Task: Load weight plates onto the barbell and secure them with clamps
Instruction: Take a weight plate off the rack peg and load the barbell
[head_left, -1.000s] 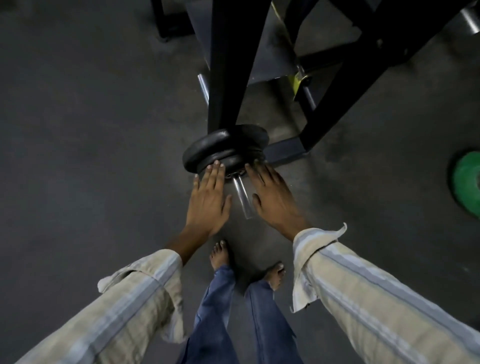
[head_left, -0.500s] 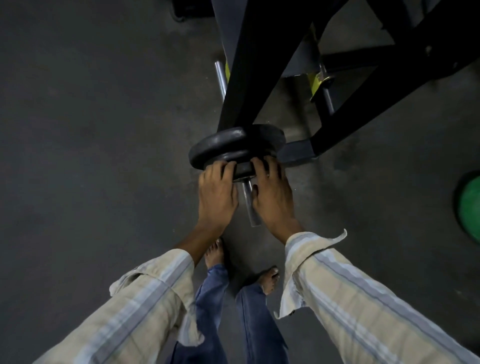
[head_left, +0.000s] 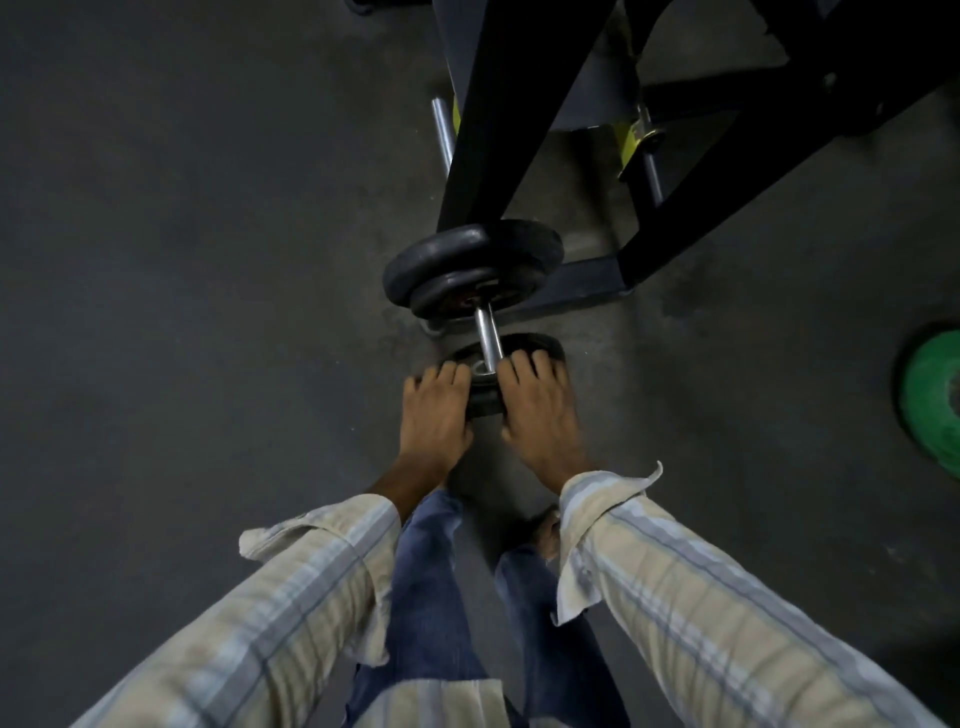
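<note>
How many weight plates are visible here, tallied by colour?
Black round weight plates: 3, with two stacked on the steel barbell sleeve, the larger behind the smaller, and one at the sleeve's end gripped by the left hand and right hand.
Green round weight plate: 1, on the floor.
Total: 4

My left hand (head_left: 434, 415) and right hand (head_left: 540, 410) flank a small plate (head_left: 511, 349) at the barbell sleeve (head_left: 488, 332) end. 2 plates (head_left: 470, 270) sit farther along it, beneath the rack upright (head_left: 498, 119). Another plate (head_left: 935, 395) lies far right on the floor (head_left: 182, 312).
</note>
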